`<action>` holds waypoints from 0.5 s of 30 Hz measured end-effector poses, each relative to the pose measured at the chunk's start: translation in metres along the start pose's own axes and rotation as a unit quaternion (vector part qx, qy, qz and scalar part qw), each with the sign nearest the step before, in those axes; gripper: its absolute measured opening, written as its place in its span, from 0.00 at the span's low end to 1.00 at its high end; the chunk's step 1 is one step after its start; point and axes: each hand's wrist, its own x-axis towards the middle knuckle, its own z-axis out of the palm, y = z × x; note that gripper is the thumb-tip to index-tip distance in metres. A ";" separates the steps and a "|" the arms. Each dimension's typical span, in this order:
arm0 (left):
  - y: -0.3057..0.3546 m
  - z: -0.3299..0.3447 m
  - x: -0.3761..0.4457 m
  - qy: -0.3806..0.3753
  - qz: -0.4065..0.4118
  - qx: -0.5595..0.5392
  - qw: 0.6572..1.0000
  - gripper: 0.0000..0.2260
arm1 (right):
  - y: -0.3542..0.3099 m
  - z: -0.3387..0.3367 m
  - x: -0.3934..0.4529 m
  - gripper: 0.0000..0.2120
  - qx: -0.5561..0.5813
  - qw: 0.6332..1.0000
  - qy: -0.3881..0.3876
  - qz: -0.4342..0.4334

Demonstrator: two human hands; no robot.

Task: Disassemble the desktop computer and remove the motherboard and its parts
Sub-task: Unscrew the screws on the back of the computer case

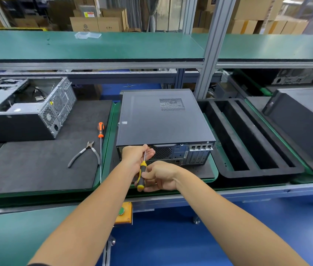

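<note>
**Head view: desktop computer, rear-panel screw stage**

Item 1. Desktop computer point(163, 120): dark tower case lying flat on a green tray point(214, 169), rear panel facing the person. Side cover is on; motherboard is inside, unseen. Judged placement: flat and rear-forward so that the cover screws can be reached from the near edge.

Item 2. Yellow-and-black screwdriver point(141, 175): shaft angled up toward the rear panel's left top corner, tip hidden behind the left hand. Likely addressing a cover screw; the screw itself cannot be made out.

Item 3. Left hand point(135, 156): at the case's near left corner, fingers curled about the screwdriver shaft, apparently steadying it at the screw.

Item 4. Right hand point(159, 176): wrapped round the screwdriver handle, placed to turn it.

Item 5. Orange-handled screwdriver point(101, 129): long shaft, lying on the dark foam mat point(36, 166) to the left, beside the side cutters point(86, 154). Both idle, within reach.

Item 6. Stripped metal chassis point(27, 106): open, on the same mat, far left.

Item 7. Black slotted foam tray point(248, 137): right of the computer, slots vacant; probably meant for removed parts.

Item 8. Another dark case point(301, 123): far right.

Markings: small sticker on the computer's left edge and printing on the cardboard boxes point(96, 24) behind the shelf, all too small to read. No brand legible.

Progress, judged: earliest stage; cover not yet off.
</note>
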 end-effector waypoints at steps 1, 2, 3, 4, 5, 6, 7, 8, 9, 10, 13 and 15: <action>0.000 0.000 0.000 -0.005 -0.003 -0.003 1.000 0.06 | 0.001 0.002 0.002 0.04 -0.016 1.000 0.023 0.001; 0.000 -0.001 -0.001 -0.006 -0.004 -0.005 1.000 0.06 | 0.001 0.004 0.004 0.03 -0.038 0.998 0.048 0.001; 0.000 -0.002 -0.001 -0.004 -0.004 -0.006 1.000 0.06 | 0.001 0.005 0.006 0.02 -0.059 0.995 0.076 0.001; 0.001 -0.002 0.000 0.000 -0.001 -0.005 1.000 0.06 | 0.001 0.005 0.007 0.03 -0.076 0.992 0.102 -0.002; 0.001 -0.003 0.000 0.004 0.003 -0.003 1.000 0.06 | -0.001 0.004 0.008 0.04 -0.084 0.989 0.122 -0.004; 0.000 -0.003 0.000 0.009 0.008 -0.001 1.000 0.05 | -0.001 0.003 0.010 0.06 -0.088 0.987 0.134 -0.006; 0.000 -0.003 0.000 0.014 0.012 0.002 1.000 0.05 | -0.001 0.003 0.010 0.07 -0.091 0.986 0.141 -0.009; 0.000 -0.003 0.000 0.020 0.016 0.005 1.000 0.05 | -0.001 0.003 0.010 0.09 -0.098 0.984 0.149 -0.016; -0.001 -0.003 0.001 0.025 0.018 0.007 1.000 0.05 | 0.001 0.003 0.011 0.10 -0.108 0.981 0.159 -0.025; -0.001 -0.003 0.002 0.027 0.018 0.009 0.999 0.05 | 0.002 0.003 0.011 0.11 -0.122 0.978 0.167 -0.034; -0.004 -0.003 0.007 0.040 0.023 0.016 0.999 0.05 | 0.005 0.003 0.012 0.09 -0.171 0.970 0.169 -0.042; -0.005 -0.002 0.009 0.047 0.028 0.017 0.998 0.05 | 0.004 0.004 0.011 0.07 -0.182 0.973 0.138 -0.025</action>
